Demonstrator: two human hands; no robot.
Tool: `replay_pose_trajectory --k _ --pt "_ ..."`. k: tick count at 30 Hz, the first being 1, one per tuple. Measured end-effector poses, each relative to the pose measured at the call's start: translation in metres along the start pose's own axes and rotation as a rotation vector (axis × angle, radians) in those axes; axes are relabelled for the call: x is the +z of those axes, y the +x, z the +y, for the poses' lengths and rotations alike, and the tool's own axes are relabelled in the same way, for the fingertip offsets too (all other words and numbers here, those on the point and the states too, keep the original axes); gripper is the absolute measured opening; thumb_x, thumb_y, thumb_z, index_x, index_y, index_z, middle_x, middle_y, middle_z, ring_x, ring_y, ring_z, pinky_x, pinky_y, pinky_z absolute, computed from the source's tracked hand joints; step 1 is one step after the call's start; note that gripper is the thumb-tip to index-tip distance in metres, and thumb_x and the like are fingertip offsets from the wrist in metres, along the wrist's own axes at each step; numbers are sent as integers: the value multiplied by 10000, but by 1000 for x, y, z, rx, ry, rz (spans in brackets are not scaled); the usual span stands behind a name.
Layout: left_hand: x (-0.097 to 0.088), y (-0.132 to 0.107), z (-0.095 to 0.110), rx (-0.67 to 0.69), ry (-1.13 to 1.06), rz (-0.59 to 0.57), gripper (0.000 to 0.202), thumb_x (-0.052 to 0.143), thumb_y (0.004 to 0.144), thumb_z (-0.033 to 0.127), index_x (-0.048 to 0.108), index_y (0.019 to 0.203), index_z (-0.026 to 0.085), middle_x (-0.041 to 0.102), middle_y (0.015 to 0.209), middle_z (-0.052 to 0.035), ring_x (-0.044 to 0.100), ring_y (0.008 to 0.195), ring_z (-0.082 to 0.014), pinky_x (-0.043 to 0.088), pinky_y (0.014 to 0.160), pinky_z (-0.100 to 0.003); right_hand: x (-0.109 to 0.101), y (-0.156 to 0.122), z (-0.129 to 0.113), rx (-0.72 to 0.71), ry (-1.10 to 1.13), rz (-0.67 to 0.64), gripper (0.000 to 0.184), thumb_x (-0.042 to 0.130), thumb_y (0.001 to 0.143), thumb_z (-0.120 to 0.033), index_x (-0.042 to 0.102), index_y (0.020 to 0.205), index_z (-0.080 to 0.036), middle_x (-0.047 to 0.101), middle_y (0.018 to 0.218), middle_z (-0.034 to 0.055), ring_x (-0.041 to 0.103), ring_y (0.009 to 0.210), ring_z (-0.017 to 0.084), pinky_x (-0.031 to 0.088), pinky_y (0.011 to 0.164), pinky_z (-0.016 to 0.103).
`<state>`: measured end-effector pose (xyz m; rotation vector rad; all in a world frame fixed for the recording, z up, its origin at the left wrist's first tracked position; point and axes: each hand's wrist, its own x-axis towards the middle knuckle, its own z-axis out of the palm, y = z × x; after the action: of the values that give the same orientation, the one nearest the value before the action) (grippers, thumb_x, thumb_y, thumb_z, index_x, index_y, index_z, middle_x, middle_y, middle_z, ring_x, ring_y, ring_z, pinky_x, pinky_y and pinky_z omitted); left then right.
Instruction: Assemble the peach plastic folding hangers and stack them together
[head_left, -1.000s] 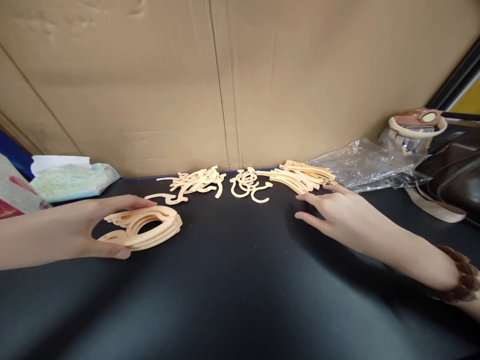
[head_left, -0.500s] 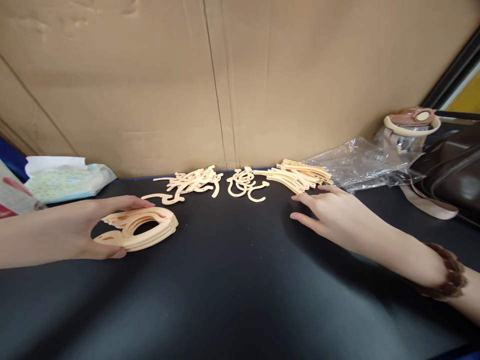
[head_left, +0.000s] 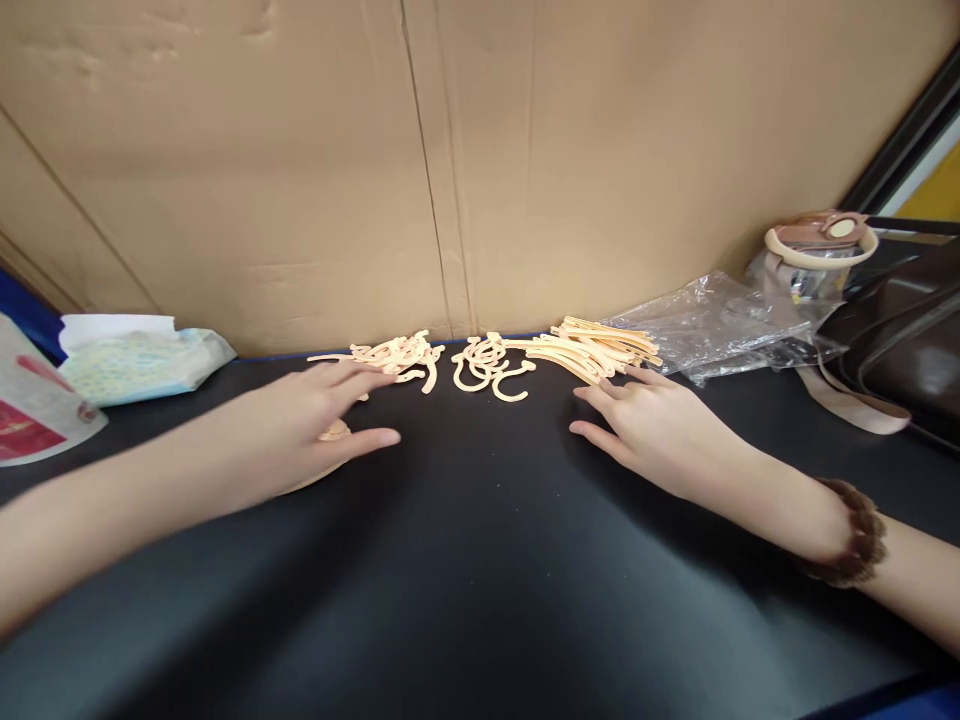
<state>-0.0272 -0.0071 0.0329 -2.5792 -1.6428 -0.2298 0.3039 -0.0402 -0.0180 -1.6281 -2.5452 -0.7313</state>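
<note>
My left hand [head_left: 319, 425] is open, thumb and fingers apart, reaching over a stack of cream ring-shaped pieces [head_left: 335, 432] that it mostly hides. Just beyond its fingertips lies a tangled pile of cream curved pieces [head_left: 401, 352]. Open with its fingers spread, my right hand [head_left: 645, 415] hovers or rests by the near edge of a heap of long, slightly bent cream strips [head_left: 596, 348]; whether the fingertips touch them I cannot tell. Between the hands are small cream hook-shaped pieces [head_left: 484, 358], with one C-shaped hook [head_left: 512, 385] nearest me.
A black tabletop [head_left: 480, 580] runs up to a cardboard wall [head_left: 300, 180]. On the left stand a tissue pack [head_left: 150, 365] and a white-and-red package [head_left: 41, 410]. Clear plastic bags [head_left: 712, 325], a strapped cup [head_left: 821, 250] and a dark brown bag [head_left: 907, 330] are at the right.
My left hand has let go of the stack of ring-shaped pieces and moved right, over it toward the curved pieces. My right hand has barely shifted.
</note>
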Motion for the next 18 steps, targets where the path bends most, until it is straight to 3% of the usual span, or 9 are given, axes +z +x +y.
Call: replay_pose_trajectory --k 3,7,9,12,18 --pt "22 12 34 183 110 -83 691 365 921 632 543 1383 149 502 1468 -129 432 1362 -329 341 1118 -457 2 -1 -3 -11 14 -4 443 447 994 -423 660 1199 -93 731 1036 162 678 935 295 461 904 424" --pt "44 30 74 220 94 -64 681 275 989 580 363 1498 135 354 1567 -141 327 1431 -325 308 1143 -483 -2 -1 -5 -5 28 -18 442 459 990 -429 676 1172 -90 730 1044 172 683 938 288 440 944 422" --pt "50 39 87 231 86 -38 663 268 999 560 374 1488 125 387 1548 -140 371 1405 -314 321 1136 -473 -4 -1 -6 7 23 -33 440 458 990 -429 678 1172 -94 728 1049 175 678 957 296 430 957 425" --pt "54 42 98 238 96 -10 618 291 1005 533 522 1373 95 533 1421 -153 505 1281 -317 384 1078 -471 -6 -2 -6 24 35 -61 438 448 993 -426 675 1174 -98 726 1054 176 670 980 304 428 956 424" --pt "51 10 114 305 110 37 539 375 987 515 640 1183 89 644 1214 -156 611 1066 -319 473 924 -480 -6 -2 -4 52 89 -15 347 496 979 -369 680 1114 -107 736 983 151 672 971 295 445 914 406"
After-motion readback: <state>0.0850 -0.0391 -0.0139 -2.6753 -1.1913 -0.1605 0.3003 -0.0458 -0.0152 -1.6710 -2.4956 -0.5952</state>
